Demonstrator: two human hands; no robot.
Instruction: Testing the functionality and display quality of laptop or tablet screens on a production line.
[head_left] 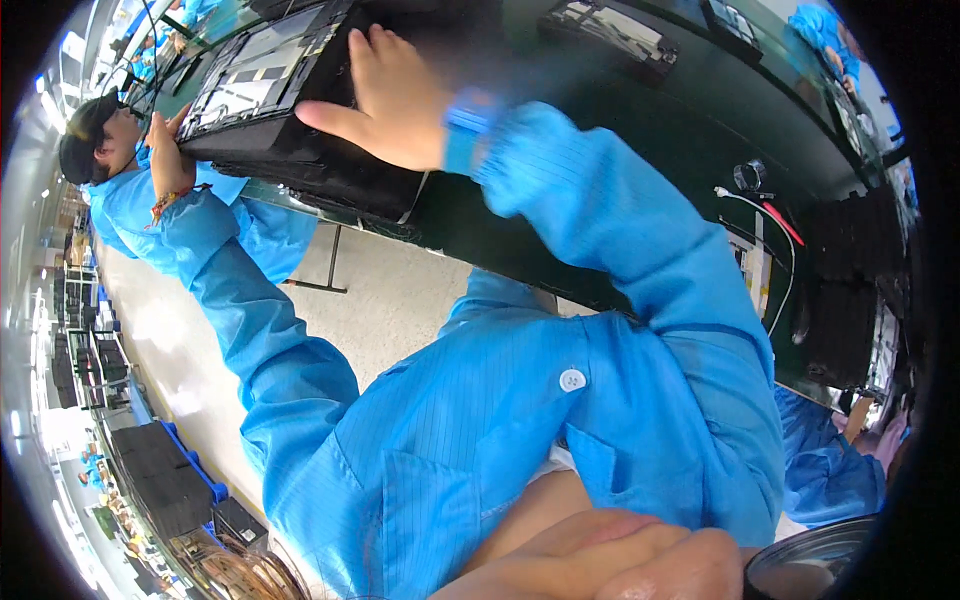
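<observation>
A black foam tray (pixel 260 143) lies at the upper left, on top of a stack of similar black trays (pixel 350 190). Flat silver-and-white panels (pixel 255 75) with dark strips sit in it; their exact kind cannot be made out. My left hand (pixel 170 165) is at the tray's left end, thumb up, with its fingers partly hidden at the edge, and seems to grip it. Across the tray's right end lies my right hand (pixel 390 105), thumb and fingers spread, the thumb near the front corner.
Another black tray with panels (pixel 610 35) is farther back on the dark green table (pixel 560 240). Toward the right are a white cable (pixel 790 260), a red-handled tool (pixel 783 222) and black stacked trays (pixel 845 290). A person in blue (pixel 110 150) is close at the left.
</observation>
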